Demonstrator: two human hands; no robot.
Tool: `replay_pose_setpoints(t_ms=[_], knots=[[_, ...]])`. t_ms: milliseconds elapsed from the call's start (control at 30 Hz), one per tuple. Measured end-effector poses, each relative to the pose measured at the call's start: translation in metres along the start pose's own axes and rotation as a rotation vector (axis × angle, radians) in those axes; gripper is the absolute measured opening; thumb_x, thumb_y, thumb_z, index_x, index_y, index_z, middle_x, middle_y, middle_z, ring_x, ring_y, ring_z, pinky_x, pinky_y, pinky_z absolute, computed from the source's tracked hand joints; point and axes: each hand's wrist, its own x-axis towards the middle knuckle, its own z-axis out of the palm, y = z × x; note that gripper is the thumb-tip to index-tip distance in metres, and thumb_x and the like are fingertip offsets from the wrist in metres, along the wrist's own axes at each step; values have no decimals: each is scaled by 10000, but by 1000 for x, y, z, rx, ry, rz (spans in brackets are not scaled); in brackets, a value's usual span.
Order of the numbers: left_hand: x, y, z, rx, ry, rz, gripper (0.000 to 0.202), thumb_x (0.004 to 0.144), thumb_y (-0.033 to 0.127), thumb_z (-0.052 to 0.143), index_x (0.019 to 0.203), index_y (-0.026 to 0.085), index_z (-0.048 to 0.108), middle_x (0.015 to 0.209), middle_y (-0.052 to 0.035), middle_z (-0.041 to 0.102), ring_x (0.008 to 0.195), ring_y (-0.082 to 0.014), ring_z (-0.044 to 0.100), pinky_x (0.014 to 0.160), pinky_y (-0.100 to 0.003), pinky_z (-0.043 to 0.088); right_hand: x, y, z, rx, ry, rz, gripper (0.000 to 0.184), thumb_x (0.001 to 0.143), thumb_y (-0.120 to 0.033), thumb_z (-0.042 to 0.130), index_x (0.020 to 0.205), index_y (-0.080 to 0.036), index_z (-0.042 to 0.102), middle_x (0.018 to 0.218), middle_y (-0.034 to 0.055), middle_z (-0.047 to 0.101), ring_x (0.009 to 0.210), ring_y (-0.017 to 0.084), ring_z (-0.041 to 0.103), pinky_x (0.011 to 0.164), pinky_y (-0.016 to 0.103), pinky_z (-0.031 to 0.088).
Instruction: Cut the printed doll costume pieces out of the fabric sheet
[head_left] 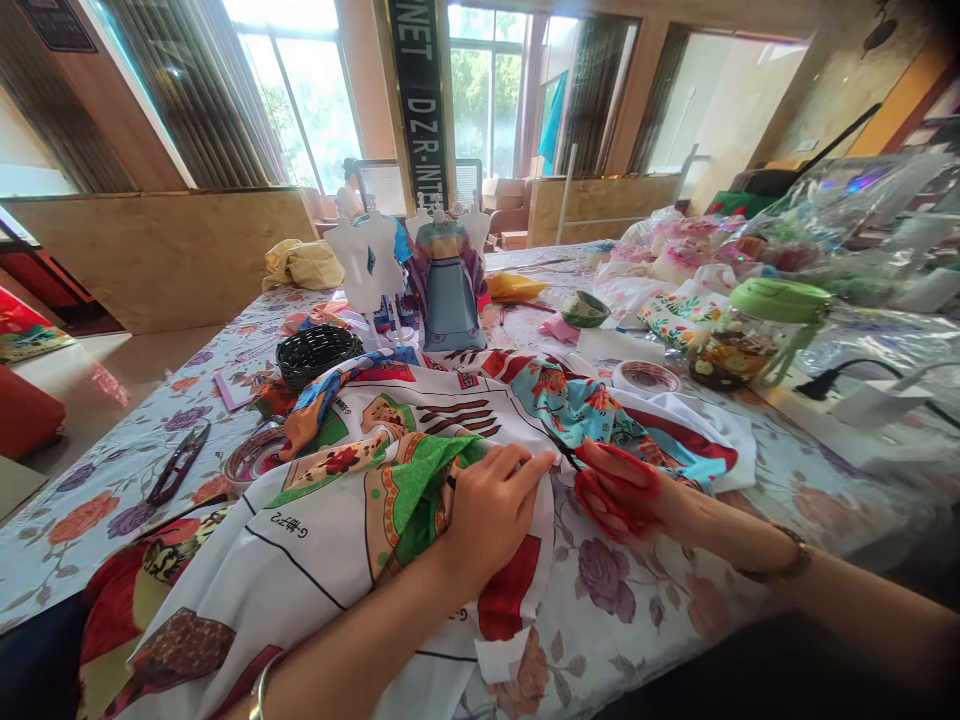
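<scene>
White printed fabric (330, 545) with green, red and blue pattern pieces and black outlines lies in loose folds across the table and toward me. My left hand (491, 500) is closed on a bunched part of this fabric, its index finger stretched toward the scissors. In my right hand (645, 490) are scissors with red handles (611, 500), the fingers around the handles. Their dark blades point left and touch or nearly touch the fabric's edge beside my left fingertips; the exact contact is unclear. A small white scrap (501, 657) lies below my left hand.
A floral tablecloth (607, 580) covers the table. Dark thread snips (178, 463), a tape roll (255, 455) and a black basket (319, 355) stand left. Small dress forms (367, 265) and a dressed figure (454, 290) stand behind. Another tape roll (646, 377) and a green-lidded jar (739, 345) are right.
</scene>
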Motion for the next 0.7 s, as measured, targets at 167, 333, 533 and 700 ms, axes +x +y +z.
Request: replay_pose_setpoints(t_ms=[167,333,533,700], knots=[[0,0,1,-8,25,12,227,910,119,512,1018,208,691,800,2,668,718,-112,616,604,-228,403,-2,-1,4,113,29,-65,660,851,-766,263,531,-193,336,442,-21,358,385,69,309,354,233,183],[-1,0,2,-16,30,7,235,915,128,494,1009,225,686,823,4,668,748,-112,621,629,-232,439,-7,0,2,48,63,-52,635,877,-727,286,557,-183,353,460,-32,366,385,60,302,365,223,191],[-1,0,1,-18,24,42,248,911,109,472,1014,207,675,971,-18,695,850,-133,639,719,-251,502,-10,-9,-4,16,-75,85,658,892,-709,264,568,-167,450,493,1,463,408,69,373,373,225,213],[1,0,-1,-29,31,88,243,911,105,470,1022,187,670,974,-12,721,830,-129,642,734,-250,527,-7,-14,-5,114,-126,74,646,879,-714,268,583,-174,465,506,4,486,429,92,432,371,233,236]])
